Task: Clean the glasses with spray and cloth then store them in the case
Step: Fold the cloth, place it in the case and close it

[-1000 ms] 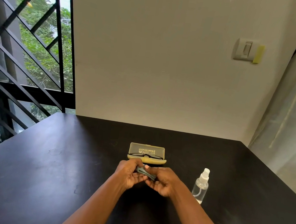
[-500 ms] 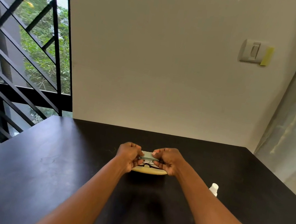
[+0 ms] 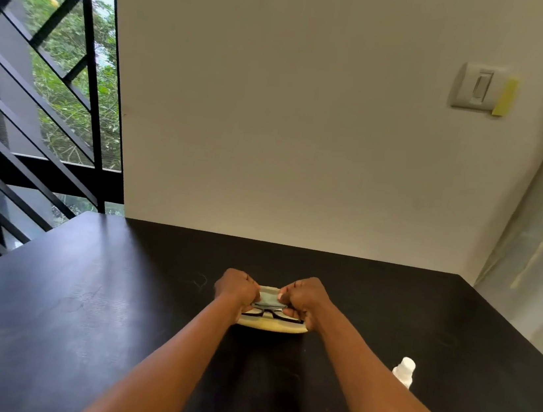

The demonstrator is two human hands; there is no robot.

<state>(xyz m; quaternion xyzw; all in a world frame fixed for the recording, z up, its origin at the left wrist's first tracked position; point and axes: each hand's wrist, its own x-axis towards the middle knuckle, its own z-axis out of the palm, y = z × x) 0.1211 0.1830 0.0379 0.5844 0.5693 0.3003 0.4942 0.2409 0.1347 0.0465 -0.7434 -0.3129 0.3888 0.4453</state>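
Both hands at the open case

Left hand (image 3: 237, 290) and right hand (image 3: 305, 299) — fingers clenched on the folded cloth (image 3: 268, 299) — above glasses (image 3: 271, 314) lying in the case (image 3: 271, 325) on the worktop (image 3: 112, 306); spray bottle (image 3: 404, 371) nearby, right.

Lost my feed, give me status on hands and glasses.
Left hand and right hand both pinch folded cloth over open case. Glasses in case. Nothing blocking.
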